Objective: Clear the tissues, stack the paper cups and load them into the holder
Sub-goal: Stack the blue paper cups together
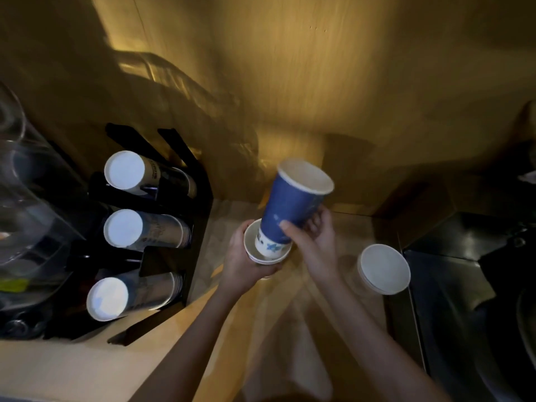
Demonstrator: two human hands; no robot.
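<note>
My right hand (311,237) grips a blue paper cup (293,204), tilted, its white base dipping into the mouth of a short stack of cups (262,256). My left hand (242,262) holds that stack from below and the left. Another stack of white-rimmed cups (383,269) stands on the counter to the right, apart from both hands. A black cup holder (174,224) at the left carries three rows of nested cups (139,229), bases facing me. No tissues are visible.
A clear plastic container (26,213) sits at the far left beside the holder. A dark sink or appliance (470,285) fills the right side. The wooden counter (87,369) runs along the front, with a wood-panelled wall (319,82) behind.
</note>
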